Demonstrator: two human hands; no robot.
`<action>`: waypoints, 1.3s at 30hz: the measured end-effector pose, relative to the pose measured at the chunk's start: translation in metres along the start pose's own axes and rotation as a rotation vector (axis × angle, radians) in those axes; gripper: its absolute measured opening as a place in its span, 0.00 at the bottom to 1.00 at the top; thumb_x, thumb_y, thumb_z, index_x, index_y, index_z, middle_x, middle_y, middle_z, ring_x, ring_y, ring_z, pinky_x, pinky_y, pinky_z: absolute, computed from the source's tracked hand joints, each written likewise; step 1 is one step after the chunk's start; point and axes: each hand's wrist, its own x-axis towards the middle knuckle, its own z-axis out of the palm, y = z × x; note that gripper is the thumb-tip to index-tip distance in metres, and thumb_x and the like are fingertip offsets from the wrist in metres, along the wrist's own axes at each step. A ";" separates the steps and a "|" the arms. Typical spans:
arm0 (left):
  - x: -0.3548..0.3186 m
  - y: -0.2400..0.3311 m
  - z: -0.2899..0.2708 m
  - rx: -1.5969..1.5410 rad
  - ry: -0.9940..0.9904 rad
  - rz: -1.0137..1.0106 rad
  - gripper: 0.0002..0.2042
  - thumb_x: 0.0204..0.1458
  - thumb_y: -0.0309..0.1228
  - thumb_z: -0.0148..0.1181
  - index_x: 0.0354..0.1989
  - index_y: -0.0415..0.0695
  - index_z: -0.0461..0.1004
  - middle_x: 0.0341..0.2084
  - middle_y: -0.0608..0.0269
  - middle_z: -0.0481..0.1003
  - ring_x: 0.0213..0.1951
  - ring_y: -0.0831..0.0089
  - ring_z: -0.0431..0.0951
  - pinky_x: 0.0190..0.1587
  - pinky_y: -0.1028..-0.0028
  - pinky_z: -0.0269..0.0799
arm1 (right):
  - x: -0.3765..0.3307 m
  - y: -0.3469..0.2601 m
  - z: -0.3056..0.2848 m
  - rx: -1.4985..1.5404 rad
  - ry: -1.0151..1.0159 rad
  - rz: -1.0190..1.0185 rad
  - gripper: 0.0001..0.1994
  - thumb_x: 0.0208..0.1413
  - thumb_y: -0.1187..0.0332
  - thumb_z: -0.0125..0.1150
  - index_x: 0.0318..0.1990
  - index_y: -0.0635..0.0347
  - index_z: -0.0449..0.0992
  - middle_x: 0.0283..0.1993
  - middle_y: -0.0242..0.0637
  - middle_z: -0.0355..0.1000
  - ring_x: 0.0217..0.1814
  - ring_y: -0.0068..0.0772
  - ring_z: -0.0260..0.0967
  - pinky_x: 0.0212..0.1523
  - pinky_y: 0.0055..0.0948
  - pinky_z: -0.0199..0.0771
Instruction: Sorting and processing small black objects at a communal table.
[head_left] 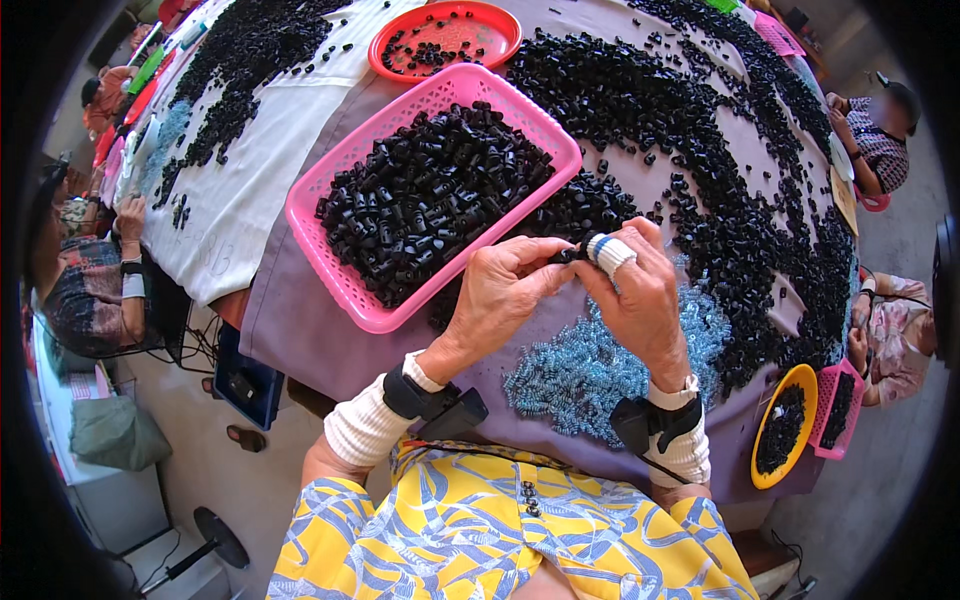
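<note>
At mid-frame, left hand point(500, 290) and right hand point(635, 295) each close their grip on one small black part point(567, 256), beside the pink basket point(330, 250).

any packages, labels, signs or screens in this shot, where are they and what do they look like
No packages, labels, signs or screens can be made out. The only containers are open ones:
pink basket: rectangular mesh plastic, centre of the table, full of small black parts.
red tray: round, far edge of the table, a few black parts.
yellow dish: oval, right edge, black parts inside.
small pink basket: beside the yellow dish, black parts inside.
</note>
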 end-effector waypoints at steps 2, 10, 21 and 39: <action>0.000 0.000 0.000 0.022 -0.005 0.011 0.14 0.50 0.24 0.61 0.46 0.35 0.75 0.31 0.66 0.76 0.30 0.84 0.74 0.34 0.84 0.72 | 0.000 0.000 0.001 -0.030 0.003 -0.021 0.08 0.42 0.73 0.65 0.30 0.64 0.74 0.26 0.38 0.70 0.32 0.38 0.68 0.46 0.37 0.63; 0.001 -0.006 -0.003 0.110 -0.020 0.044 0.12 0.50 0.22 0.60 0.44 0.33 0.75 0.30 0.66 0.75 0.30 0.83 0.74 0.33 0.83 0.72 | 0.000 -0.007 -0.001 -0.094 -0.042 -0.065 0.07 0.43 0.73 0.64 0.29 0.64 0.73 0.27 0.38 0.70 0.32 0.36 0.68 0.48 0.38 0.62; -0.001 -0.004 -0.002 0.241 -0.038 0.150 0.13 0.50 0.19 0.58 0.45 0.34 0.75 0.26 0.66 0.72 0.28 0.82 0.72 0.30 0.82 0.69 | -0.004 -0.005 0.002 -0.139 -0.096 0.032 0.07 0.47 0.70 0.63 0.28 0.64 0.74 0.27 0.40 0.70 0.33 0.38 0.68 0.48 0.38 0.60; 0.001 -0.008 -0.007 0.067 -0.041 -0.003 0.11 0.51 0.22 0.58 0.44 0.34 0.76 0.32 0.65 0.75 0.31 0.82 0.75 0.35 0.82 0.72 | -0.004 -0.006 0.003 -0.107 -0.133 0.064 0.05 0.50 0.73 0.59 0.29 0.66 0.72 0.28 0.42 0.69 0.32 0.43 0.66 0.43 0.37 0.63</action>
